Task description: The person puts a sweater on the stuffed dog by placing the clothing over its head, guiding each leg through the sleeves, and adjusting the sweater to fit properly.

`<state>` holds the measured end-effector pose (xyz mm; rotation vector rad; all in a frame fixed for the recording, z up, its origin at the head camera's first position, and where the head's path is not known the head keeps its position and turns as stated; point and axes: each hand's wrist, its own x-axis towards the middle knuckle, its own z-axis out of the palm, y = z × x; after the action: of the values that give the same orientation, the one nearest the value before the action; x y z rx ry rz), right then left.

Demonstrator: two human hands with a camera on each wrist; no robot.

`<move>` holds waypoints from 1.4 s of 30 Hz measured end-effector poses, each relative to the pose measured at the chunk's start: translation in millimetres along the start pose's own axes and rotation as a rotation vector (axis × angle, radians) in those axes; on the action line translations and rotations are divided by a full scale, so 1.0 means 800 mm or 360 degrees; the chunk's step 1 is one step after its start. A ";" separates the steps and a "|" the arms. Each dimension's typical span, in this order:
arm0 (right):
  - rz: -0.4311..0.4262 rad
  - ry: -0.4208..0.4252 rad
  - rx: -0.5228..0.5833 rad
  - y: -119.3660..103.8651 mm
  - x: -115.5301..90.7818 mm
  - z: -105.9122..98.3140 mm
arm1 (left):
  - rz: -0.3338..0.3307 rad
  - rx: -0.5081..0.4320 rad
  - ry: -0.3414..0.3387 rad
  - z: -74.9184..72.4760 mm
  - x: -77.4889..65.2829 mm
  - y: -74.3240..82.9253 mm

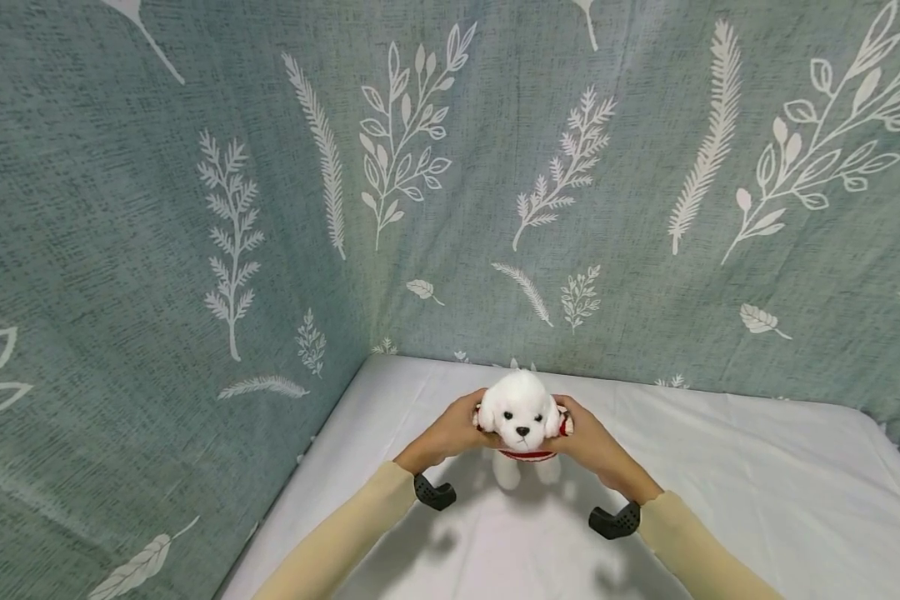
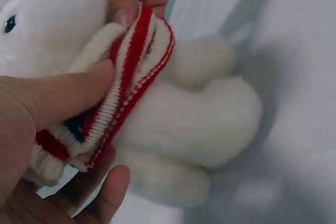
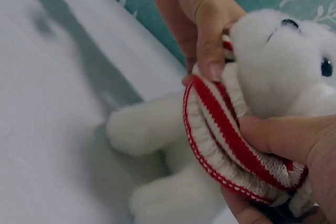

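A white plush dog (image 1: 521, 408) with dark eyes stands on the white sheet, facing the head camera. Round its neck and chest sits a knitted sweater (image 2: 134, 72) with red, white and some blue, bunched up below the head. My left hand (image 1: 461, 429) grips the sweater at one side of the dog, thumb on the knit and fingers beneath. On the other side my right hand (image 1: 588, 442) pinches the knit the same way. The plush legs (image 3: 152, 124) show bare below the sweater's hem. From the head view, the dog's head hides most of the sweater.
The white sheet (image 1: 720, 475) covers the surface under the dog. Green-grey fabric walls (image 1: 450, 208) with white leaf prints rise behind and at the left. Each wrist wears a black device, such as the left wrist device (image 1: 435, 493).
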<state>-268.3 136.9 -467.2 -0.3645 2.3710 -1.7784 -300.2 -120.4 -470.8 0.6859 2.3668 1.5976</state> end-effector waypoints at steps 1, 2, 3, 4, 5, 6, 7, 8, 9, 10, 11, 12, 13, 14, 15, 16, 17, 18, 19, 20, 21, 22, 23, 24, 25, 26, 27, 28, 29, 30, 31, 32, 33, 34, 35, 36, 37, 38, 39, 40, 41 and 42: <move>-0.0008 0.0002 -0.0005 0.002 0.000 -0.001 | -0.0003 0.0000 0.0006 0.001 0.001 -0.001; -0.0018 0.0001 -0.0010 0.004 0.000 -0.002 | -0.0006 -0.0002 0.0007 0.001 0.001 -0.002; -0.0032 -0.0007 -0.0022 0.006 0.001 -0.003 | -0.0007 -0.0012 0.0010 0.003 0.001 -0.002; -0.0041 -0.0011 -0.0034 0.008 0.001 -0.004 | -0.0008 -0.0014 0.0017 0.003 0.000 -0.002; -0.0046 -0.0018 -0.0044 0.010 0.001 -0.004 | -0.0009 -0.0011 0.0024 0.004 0.001 -0.003; -0.0046 -0.0023 -0.0059 0.011 0.001 -0.005 | -0.0012 -0.0005 0.0034 0.005 0.001 -0.005; -0.0046 -0.0033 -0.0078 0.013 0.001 -0.005 | -0.0011 0.0005 0.0045 0.005 0.001 -0.006; -0.0042 -0.0036 -0.0099 0.014 0.001 -0.006 | -0.0004 0.0020 0.0056 0.006 0.001 -0.007; -0.0038 -0.0036 -0.0122 0.015 0.001 -0.006 | 0.0010 0.0040 0.0071 0.006 0.001 -0.007; -0.0029 -0.0028 -0.0142 0.016 0.001 -0.006 | 0.0016 0.0074 0.0085 0.006 0.001 -0.008; -0.0035 -0.0027 -0.0174 0.016 0.001 -0.006 | 0.0023 0.0114 0.0102 0.006 0.001 -0.009; -0.0033 -0.0021 -0.0203 0.017 0.001 -0.006 | 0.0027 0.0155 0.0122 0.006 0.000 -0.010; -0.0038 -0.0016 -0.0233 0.017 0.001 -0.006 | 0.0028 0.0194 0.0140 0.007 0.000 -0.010; -0.0041 -0.0006 -0.0261 0.018 0.001 -0.006 | 0.0031 0.0230 0.0156 0.007 -0.001 -0.011; -0.0049 0.0003 -0.0292 0.018 0.001 -0.006 | 0.0031 0.0260 0.0171 0.006 -0.001 -0.011; -0.0058 0.0009 -0.0319 0.019 0.002 -0.006 | 0.0027 0.0285 0.0183 0.007 -0.002 -0.011; -0.0071 0.0010 -0.0340 0.020 0.002 -0.006 | 0.0027 0.0297 0.0193 0.007 -0.002 -0.012; -0.0079 0.0019 -0.0358 0.020 0.002 -0.006 | 0.0033 0.0309 0.0203 0.007 -0.003 -0.012; -0.0100 0.0025 -0.0382 0.020 0.002 -0.006 | 0.0053 0.0320 0.0217 0.007 -0.003 -0.012; -0.0122 0.0034 -0.0404 0.020 0.002 -0.006 | 0.0070 0.0340 0.0233 0.007 -0.003 -0.012; -0.0141 0.0043 -0.0428 0.020 0.002 -0.006 | 0.0092 0.0369 0.0255 0.007 -0.003 -0.012; -0.0158 0.0054 -0.0451 0.020 0.002 -0.005 | 0.0119 0.0407 0.0279 0.007 -0.003 -0.013; -0.0172 0.0065 -0.0476 0.019 0.001 -0.005 | 0.0142 0.0447 0.0303 0.008 -0.004 -0.012; -0.0195 0.0076 -0.0503 0.019 0.001 -0.005 | 0.0162 0.0489 0.0328 0.008 -0.004 -0.012; -0.0199 0.0086 -0.0518 0.019 0.001 -0.004 | 0.0178 0.0519 0.0348 0.008 -0.004 -0.012; -0.0199 0.0092 -0.0526 0.019 0.001 -0.004 | 0.0182 0.0538 0.0359 0.009 -0.005 -0.011; -0.0198 0.0097 -0.0531 0.019 0.002 -0.004 | 0.0191 0.0542 0.0368 0.010 -0.005 -0.010; -0.0193 0.0098 -0.0529 0.020 0.002 -0.004 | 0.0194 0.0532 0.0370 0.010 -0.006 -0.009; -0.0187 0.0097 -0.0524 0.020 0.002 -0.004 | 0.0186 0.0506 0.0368 0.011 -0.006 -0.008; -0.0179 0.0094 -0.0513 0.020 0.001 -0.004 | 0.0178 0.0472 0.0362 0.012 -0.006 -0.008; -0.0158 0.0089 -0.0492 0.021 0.001 -0.004 | 0.0170 0.0434 0.0357 0.013 -0.007 -0.008; -0.0148 0.0082 -0.0467 0.021 0.001 -0.004 | 0.0161 0.0392 0.0348 0.014 -0.007 -0.008; -0.0142 0.0072 -0.0440 0.020 0.000 -0.005 | 0.0148 0.0350 0.0338 0.015 -0.007 -0.007; -0.0131 0.0061 -0.0409 0.020 0.000 -0.005 | 0.0135 0.0316 0.0330 0.016 -0.007 -0.007; -0.0127 0.0048 -0.0382 0.018 0.000 -0.006 | 0.0119 0.0284 0.0325 0.017 -0.006 -0.007; -0.0115 0.0034 -0.0352 0.017 -0.001 -0.007 | 0.0107 0.0252 0.0321 0.018 -0.007 -0.005; -0.0102 0.0023 -0.0323 0.015 -0.001 -0.008 | 0.0090 0.0220 0.0316 0.019 -0.007 -0.003; -0.0088 0.0018 -0.0295 0.013 -0.002 -0.008 | 0.0081 0.0186 0.0312 0.020 -0.007 -0.001; -0.0070 0.0008 -0.0273 0.011 -0.003 -0.009 | 0.0075 0.0153 0.0314 0.020 -0.006 0.001; -0.0047 0.0003 -0.0251 0.009 -0.004 -0.010 | 0.0067 0.0120 0.0317 0.021 -0.006 0.003; -0.0026 -0.0001 -0.0233 0.007 -0.005 -0.010 | 0.0058 0.0085 0.0316 0.021 -0.006 0.006; -0.0001 -0.0005 -0.0203 0.005 -0.006 -0.010 | 0.0048 0.0050 0.0313 0.021 -0.006 0.009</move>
<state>-265.9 146.9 -468.5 -0.3836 2.4891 -1.6302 -287.0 -106.7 -471.7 0.5980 2.5349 1.7163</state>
